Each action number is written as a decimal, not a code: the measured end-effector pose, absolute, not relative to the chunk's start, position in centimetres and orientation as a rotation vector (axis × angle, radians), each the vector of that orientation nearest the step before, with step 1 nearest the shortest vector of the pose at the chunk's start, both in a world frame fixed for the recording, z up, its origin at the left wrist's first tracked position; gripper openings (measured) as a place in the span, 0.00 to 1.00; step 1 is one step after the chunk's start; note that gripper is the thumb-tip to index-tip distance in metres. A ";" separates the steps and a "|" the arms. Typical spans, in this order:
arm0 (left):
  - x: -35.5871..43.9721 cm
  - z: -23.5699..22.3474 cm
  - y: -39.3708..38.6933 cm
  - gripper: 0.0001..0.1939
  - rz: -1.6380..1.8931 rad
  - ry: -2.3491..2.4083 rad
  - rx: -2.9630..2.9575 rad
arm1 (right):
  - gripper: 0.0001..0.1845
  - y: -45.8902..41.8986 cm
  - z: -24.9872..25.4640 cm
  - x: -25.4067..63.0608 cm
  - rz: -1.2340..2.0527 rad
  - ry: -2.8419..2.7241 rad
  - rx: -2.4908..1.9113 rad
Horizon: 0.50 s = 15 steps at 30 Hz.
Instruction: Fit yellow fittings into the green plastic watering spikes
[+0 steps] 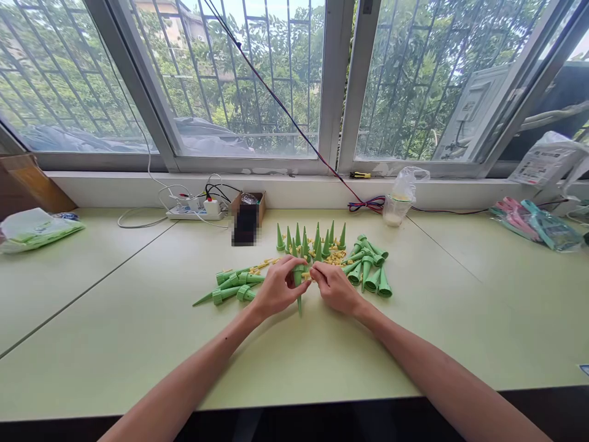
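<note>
My left hand (277, 287) is closed around a green plastic watering spike (299, 278), its narrow tip pointing down. Close beside it, my right hand (337, 290) pinches at a small yellow plastic piece (306, 276) at the spike's upper side; the fingers partly cover it. Behind my hands, several green cones (317, 234) stand upright among scattered yellow pieces (338, 256). Several capped green spikes (229, 285) lie to the left of my left hand. To the right is a pile of green cones (368, 270), some showing their open ends.
Along the back are a power strip (196, 212) with cables, a small cardboard box (260, 205) and a plastic cup (396, 209) with a bag in it. Packaged pink and teal items (536, 224) lie far right, a plastic bag (39, 228) far left. A cable (285, 107) slants across the window.
</note>
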<state>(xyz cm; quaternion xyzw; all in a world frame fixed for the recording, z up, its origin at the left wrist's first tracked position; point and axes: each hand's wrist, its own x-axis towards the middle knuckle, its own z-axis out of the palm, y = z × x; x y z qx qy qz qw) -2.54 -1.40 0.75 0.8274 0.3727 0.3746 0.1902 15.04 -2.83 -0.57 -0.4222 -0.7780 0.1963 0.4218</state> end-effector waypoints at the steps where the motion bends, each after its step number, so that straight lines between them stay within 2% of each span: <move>1: -2.5 0.7 -1.4 0.14 1.053 1.049 2.329 | 0.16 -2.8 -0.6 15.1 0.493 -1.951 -1.057; 9: -2.5 0.6 -1.3 0.14 1.044 1.079 2.374 | 0.16 -2.7 -0.5 15.2 0.533 -1.962 -1.070; 15: -2.5 0.4 -1.3 0.13 1.047 1.047 2.410 | 0.21 -2.5 -0.6 15.3 0.549 -1.945 -1.128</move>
